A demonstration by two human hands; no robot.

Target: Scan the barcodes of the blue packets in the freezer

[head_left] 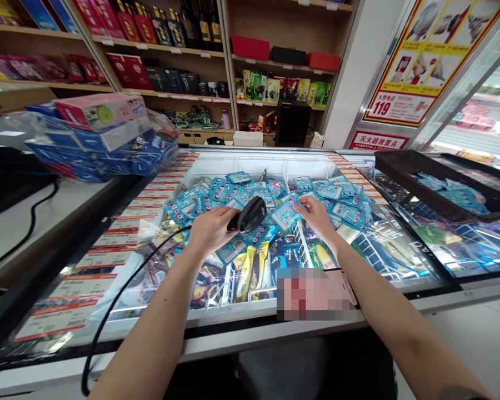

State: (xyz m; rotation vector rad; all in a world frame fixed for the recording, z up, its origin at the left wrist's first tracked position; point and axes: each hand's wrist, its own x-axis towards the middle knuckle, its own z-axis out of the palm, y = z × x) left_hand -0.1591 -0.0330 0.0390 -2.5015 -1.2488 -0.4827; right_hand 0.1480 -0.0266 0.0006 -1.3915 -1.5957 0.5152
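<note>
My left hand [212,230] is wrapped round the handle of a black barcode scanner [252,214], whose cable trails down to the left. The scanner's head points right, toward a light-blue packet [286,215]. That packet is pinched at its right edge by the fingers of my right hand [314,215]. Under and around both hands, many similar blue packets [216,191] lie spread over the glass top of a chest freezer [383,266]. Small print on the packets is too fine to read.
Boxes in clear plastic wrap [108,133] stand at the left. A dark basket [425,178] with more blue packets sits at the right. Price labels [83,278] line the freezer's left side. A partly blurred phone-like object [316,294] lies at the front edge. Stocked shelves [229,61] rise behind.
</note>
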